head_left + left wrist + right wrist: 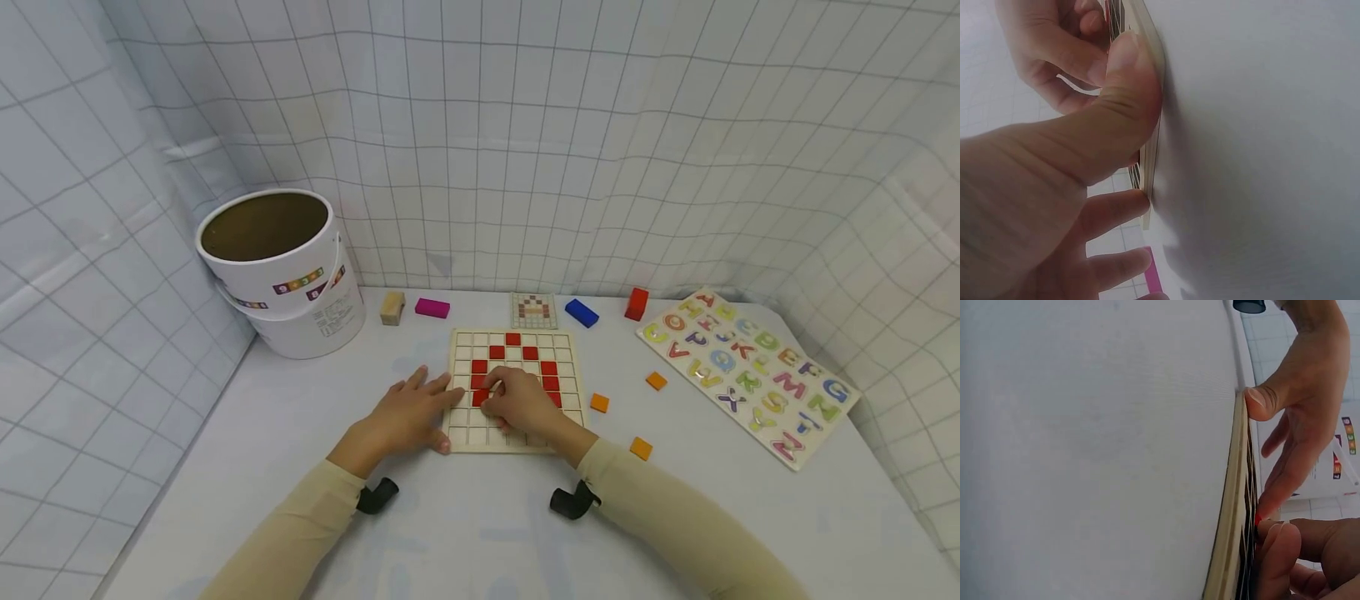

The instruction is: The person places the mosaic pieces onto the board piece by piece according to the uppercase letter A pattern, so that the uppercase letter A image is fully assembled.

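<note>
A square wooden grid board (468, 435) lies flat on the table, with red square tiles (513, 339) set in an arch-like pattern. My left hand (408, 412) rests at its left edge, fingers spread, thumb (1129, 75) against the near-left corner. Over the lower middle of the board, my right hand (521, 404) has thumb and index finger pinched together at a red tile (480, 398) on the left side of the pattern. A bit of that red tile (1258, 520) shows by the fingertips in the right wrist view. My right hand hides some central cells.
Orange tiles (599, 402) lie right of the board. Behind it are a pattern card (534, 311) and blue (582, 312), red (636, 304), magenta (432, 308) and plain wood (392, 308) blocks. A white bucket (315, 321) stands left, an alphabet board (750, 379) right.
</note>
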The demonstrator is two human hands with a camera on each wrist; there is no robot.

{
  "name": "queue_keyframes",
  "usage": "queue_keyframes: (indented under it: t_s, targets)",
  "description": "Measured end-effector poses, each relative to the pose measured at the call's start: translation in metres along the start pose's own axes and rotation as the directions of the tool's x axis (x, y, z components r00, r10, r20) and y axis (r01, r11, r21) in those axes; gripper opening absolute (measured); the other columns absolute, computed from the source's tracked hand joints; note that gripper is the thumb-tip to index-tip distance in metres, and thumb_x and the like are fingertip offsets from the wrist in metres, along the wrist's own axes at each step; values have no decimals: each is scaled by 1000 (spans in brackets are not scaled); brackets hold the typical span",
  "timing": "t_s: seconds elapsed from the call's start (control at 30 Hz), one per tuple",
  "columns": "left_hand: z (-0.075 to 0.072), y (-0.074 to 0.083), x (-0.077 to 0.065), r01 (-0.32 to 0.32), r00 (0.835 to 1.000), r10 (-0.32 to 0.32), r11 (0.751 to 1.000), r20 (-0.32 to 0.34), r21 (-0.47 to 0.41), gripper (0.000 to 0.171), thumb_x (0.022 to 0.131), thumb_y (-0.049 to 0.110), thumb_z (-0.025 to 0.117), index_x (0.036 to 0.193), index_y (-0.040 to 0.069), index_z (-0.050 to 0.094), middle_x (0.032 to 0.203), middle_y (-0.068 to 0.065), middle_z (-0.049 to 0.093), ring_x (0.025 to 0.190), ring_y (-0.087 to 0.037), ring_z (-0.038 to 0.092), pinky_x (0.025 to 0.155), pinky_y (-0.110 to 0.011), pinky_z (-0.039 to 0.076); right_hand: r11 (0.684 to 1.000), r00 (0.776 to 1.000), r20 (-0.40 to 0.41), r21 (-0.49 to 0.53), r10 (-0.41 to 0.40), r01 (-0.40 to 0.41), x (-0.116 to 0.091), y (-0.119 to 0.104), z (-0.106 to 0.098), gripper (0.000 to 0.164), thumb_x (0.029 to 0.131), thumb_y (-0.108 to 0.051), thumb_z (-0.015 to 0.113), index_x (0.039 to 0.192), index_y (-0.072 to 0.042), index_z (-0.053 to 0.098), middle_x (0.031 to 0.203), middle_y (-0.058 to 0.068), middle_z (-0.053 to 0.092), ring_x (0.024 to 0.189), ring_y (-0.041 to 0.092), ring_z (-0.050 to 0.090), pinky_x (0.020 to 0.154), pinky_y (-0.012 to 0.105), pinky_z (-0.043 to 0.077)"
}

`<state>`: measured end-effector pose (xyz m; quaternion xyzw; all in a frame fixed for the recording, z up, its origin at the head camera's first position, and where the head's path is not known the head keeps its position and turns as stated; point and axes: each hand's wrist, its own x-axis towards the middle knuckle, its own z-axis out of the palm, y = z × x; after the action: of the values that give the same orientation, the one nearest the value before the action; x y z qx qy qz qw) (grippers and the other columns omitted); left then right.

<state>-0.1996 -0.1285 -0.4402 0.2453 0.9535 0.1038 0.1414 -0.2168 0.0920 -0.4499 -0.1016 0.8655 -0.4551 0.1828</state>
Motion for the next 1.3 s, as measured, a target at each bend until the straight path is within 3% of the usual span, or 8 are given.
queue_keyframes:
  t_s: [0.2,0.37,0.5,0.67,0.73,0.9,1.17,1.3]
  targets:
    - [0,-1,0,-14,1000,14,1000,-3,7,87,75,45,84,151,20,51,162,-14,37,150,-51,22,111,-71,30,1000,1000,-11,-10,4,-4,1,-2,5,21,93,-9,68,114,-9,64,64,6,61,45,16,55,50,26,46]
    - [-1,0,0,-11,1000,11,1000,-3,-1,87,75,44,85,151,19,52,163,-14,37,151,-50,22,111,-71,30,999,998,-51,-19,-34,33,-2,5,-7,23,94,-12,70,116,-9,66,71,4,62,51,15,56,53,26,47]
    - [-2,1,0,-8,1000,8,1000,1,-15,88,75,43,85,152,19,51,163,-15,35,152,-49,20,113,-70,28,998,990,-131,-6,-56,56,-11,26,-39,25,95,-16,71,119,-7,67,83,4,61,62,16,55,57,28,46]
    - [0,1,0,-4,1000,4,1000,5,-1,88,76,42,85,153,19,49,164,-14,34,152,-48,20,113,-70,28,997,976,-214,65,42,-29,-34,63,-101,32,100,-24,65,128,-7,64,100,9,60,79,23,55,65,30,49]
    - [1,0,1,-3,1000,3,1000,3,6,88,76,43,85,153,19,49,164,-14,34,152,-48,21,113,-70,28,994,963,-253,71,95,-79,-46,78,-126,35,101,-26,63,131,-7,62,102,11,59,78,25,56,64,30,49]
    - [1,-1,0,-6,1000,6,1000,-1,12,88,76,43,85,153,19,49,164,-14,35,151,-48,22,112,-70,29,991,939,-320,4,129,-134,-73,114,-173,39,102,-21,61,135,-1,58,105,14,59,77,21,55,62,29,47]
    - [1,-1,0,0,1000,0,1000,6,18,87,77,43,85,153,19,49,164,-14,34,151,-48,23,112,-70,29,984,937,-323,-70,136,-166,-85,138,-189,46,98,-15,65,139,3,55,117,17,57,92,23,55,71,24,50]
    - [1,2,2,-4,1000,4,1000,2,26,86,78,42,85,152,18,50,163,-15,35,150,-49,24,111,-70,31,972,934,-320,-120,157,-204,-80,143,-188,48,97,-17,66,140,2,55,125,23,57,102,30,55,81,31,49]
